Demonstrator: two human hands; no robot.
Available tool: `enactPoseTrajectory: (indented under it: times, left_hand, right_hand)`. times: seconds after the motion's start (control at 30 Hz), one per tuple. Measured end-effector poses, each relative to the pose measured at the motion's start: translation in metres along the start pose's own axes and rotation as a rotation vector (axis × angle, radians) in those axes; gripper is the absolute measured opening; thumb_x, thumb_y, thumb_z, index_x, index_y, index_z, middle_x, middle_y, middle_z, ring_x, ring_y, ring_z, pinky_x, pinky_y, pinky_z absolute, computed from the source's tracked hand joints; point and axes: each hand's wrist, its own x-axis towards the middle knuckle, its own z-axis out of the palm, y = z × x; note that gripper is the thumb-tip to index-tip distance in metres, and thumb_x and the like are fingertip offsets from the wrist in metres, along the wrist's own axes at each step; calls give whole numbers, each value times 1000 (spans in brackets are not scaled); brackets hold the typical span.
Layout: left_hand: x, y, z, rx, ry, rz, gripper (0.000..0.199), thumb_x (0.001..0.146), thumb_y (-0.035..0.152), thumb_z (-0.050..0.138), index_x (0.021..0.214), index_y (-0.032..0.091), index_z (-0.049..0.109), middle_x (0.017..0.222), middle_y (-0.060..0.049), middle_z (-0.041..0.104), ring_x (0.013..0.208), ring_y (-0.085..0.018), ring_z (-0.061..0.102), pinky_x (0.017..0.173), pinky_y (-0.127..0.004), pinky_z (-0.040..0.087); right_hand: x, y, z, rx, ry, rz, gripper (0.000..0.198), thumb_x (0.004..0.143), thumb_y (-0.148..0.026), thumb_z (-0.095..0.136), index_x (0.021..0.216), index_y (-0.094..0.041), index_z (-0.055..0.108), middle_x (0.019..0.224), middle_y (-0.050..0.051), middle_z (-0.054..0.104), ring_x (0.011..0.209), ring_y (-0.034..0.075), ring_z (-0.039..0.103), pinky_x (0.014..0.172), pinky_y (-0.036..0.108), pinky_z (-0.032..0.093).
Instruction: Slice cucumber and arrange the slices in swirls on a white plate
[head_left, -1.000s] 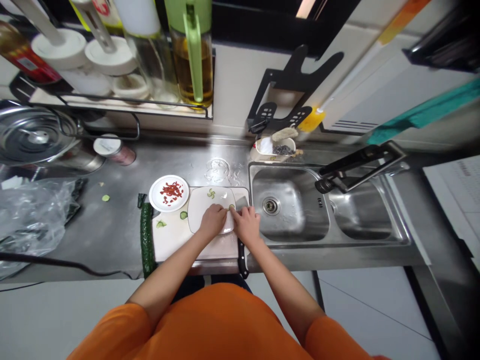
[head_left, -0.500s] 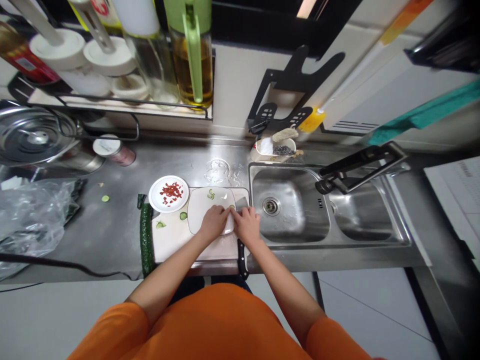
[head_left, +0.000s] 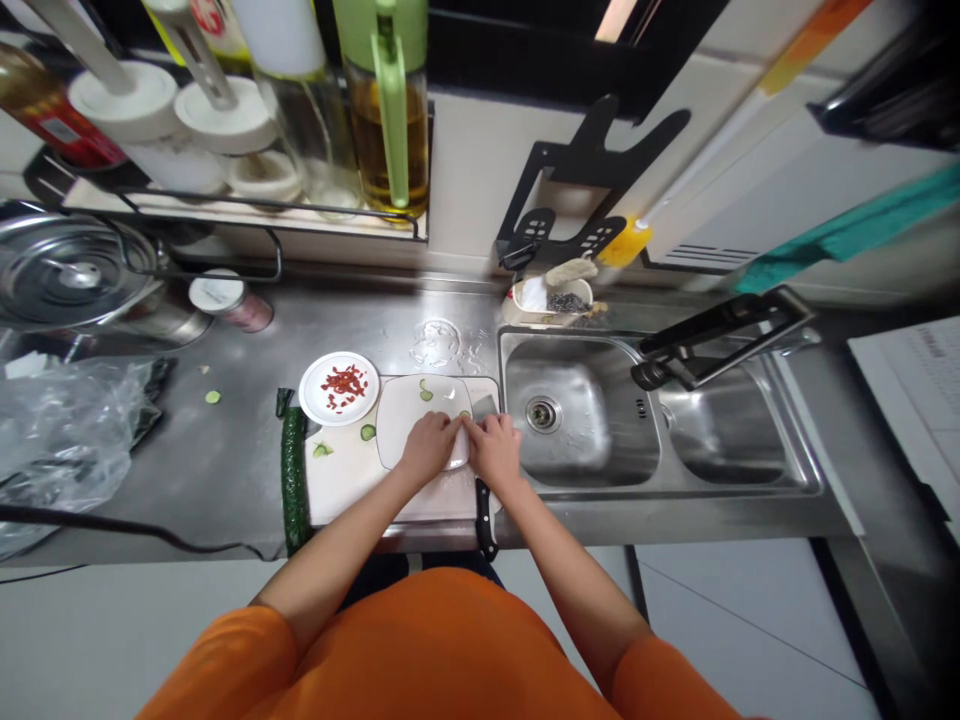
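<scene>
In my head view, the cucumber (head_left: 294, 480) lies along the left edge of the cutting board (head_left: 337, 490), its long axis running away from the wearer, the near end by the counter's front edge and the far end pointing to a dark end piece (head_left: 283, 402). On the board sits a rounded white plate (head_left: 397, 415) with curved green slices (head_left: 425, 390) toward its far side. I have the left hand (head_left: 431, 442) over the plate and the right hand (head_left: 495, 447) at its right edge, fingers bent and tips meeting or nearly so, just short of a small green slice (head_left: 465, 414); whether either pinches anything, I cannot tell. The knife (head_left: 486, 520) lies by the right hand, which covers part of it, its black handle pointing back toward the wearer. A round white dish (head_left: 339, 388) of red pieces stands at the board's far left corner, and a cucumber round (head_left: 367, 432) lies beside the plate. Farther left I see a clear plastic bag (head_left: 67, 430). The steel counter (head_left: 225, 460) is wet beyond the board; the double sink (head_left: 577, 410) opens to the right, and a bottle rack (head_left: 247, 205) hangs over the counter.
</scene>
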Motion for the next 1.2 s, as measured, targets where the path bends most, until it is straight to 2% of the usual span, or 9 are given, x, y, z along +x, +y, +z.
enactPoseTrajectory:
  times: [0.17,0.3,0.4,0.57,0.67,0.83,1.07,1.2]
  left_hand:
    - [-1,-2,2,-29,49,18,34,92,29,39,120,22,58,94,-9,59,87,-21,51,78,-35,41]
    - [-4,-5,4,-83,127,-28,32,91,26,40,115,20,60,95,-9,62,88,-20,52,80,-34,43]
    - [-6,-16,-1,-159,217,-118,28,90,24,42,107,17,64,98,-10,63,94,-21,54,84,-34,44]
    - [0,-47,-17,-225,352,-338,30,86,21,45,109,15,63,102,-11,63,98,-23,56,91,-35,43]
    - [8,-58,-26,-222,330,-369,31,85,24,46,109,15,63,103,-11,64,100,-24,56,91,-36,44]
    - [14,-58,-29,-242,257,-327,29,85,22,46,104,16,67,100,-11,65,100,-23,57,92,-36,44]
    - [11,-57,-30,-307,276,-340,29,82,20,47,102,15,68,99,-10,67,97,-22,59,92,-35,44]
    - [7,-58,-36,-418,323,-388,28,82,21,48,99,17,69,99,-8,69,96,-21,60,92,-34,45]
  right_hand:
    - [1,0,-1,22,17,-7,39,94,-33,38,132,-35,49,103,11,55,101,26,35,71,34,26]
    - [-1,1,-2,44,33,-1,38,93,-32,41,130,-35,51,101,10,56,101,26,36,71,34,27]
    - [0,1,-2,68,59,9,35,92,-31,43,124,-33,57,99,10,57,100,26,36,70,33,27]
    - [20,-8,-7,86,129,-27,29,92,-28,43,113,-30,64,101,10,57,101,26,35,71,34,27]
    - [42,-22,-10,75,143,-104,29,91,-24,44,111,-29,64,103,10,57,103,26,34,72,34,27]
    - [71,-38,-7,61,132,-233,25,91,-23,45,104,-28,66,104,9,55,102,25,33,72,34,27]
    - [84,-37,2,48,107,-311,21,91,-24,48,98,-26,68,98,9,55,101,25,33,73,34,26]
    - [84,-36,-2,128,126,-308,20,89,-22,51,93,-25,69,97,9,58,102,25,35,75,34,28]
